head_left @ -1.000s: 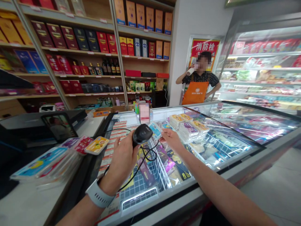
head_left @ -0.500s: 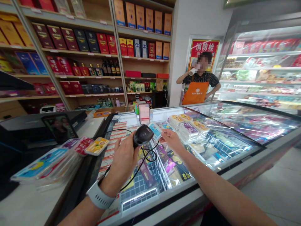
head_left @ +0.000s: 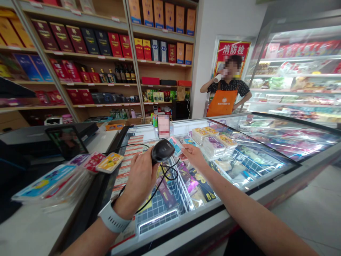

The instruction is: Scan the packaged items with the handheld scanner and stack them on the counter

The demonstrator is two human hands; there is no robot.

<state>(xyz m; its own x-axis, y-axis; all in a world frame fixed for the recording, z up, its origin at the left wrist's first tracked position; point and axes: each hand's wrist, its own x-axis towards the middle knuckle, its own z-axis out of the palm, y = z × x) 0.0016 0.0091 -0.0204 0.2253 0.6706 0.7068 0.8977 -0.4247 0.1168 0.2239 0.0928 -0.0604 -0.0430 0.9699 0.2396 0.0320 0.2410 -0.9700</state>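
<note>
My left hand [head_left: 142, 176], with a pale watch band on its wrist, is wrapped round a black barcode scanner [head_left: 163, 150] above the glass freezer top. A black cable loops below the scanner. Just to the right, my right hand [head_left: 192, 155] pinches the edge of a blue flat package [head_left: 176, 145], which is tilted in front of the scanner and partly hidden by it. Stacks of packages with yellow and purple labels [head_left: 214, 145] stand on the glass beyond my right hand. More flat packages [head_left: 49, 181] lie piled on the left counter.
A yellow-labelled package [head_left: 109, 162] lies at the freezer's left edge, near a phone [head_left: 66, 142]. Behind the freezer [head_left: 277, 177] stands a person in an orange apron [head_left: 223, 102], holding a white cup. Shelves of boxes line the back wall.
The blue package has tilted in my right hand, with a pinkish glare along its edge. The scanner has shifted very slightly. The camera view has moved a little.
</note>
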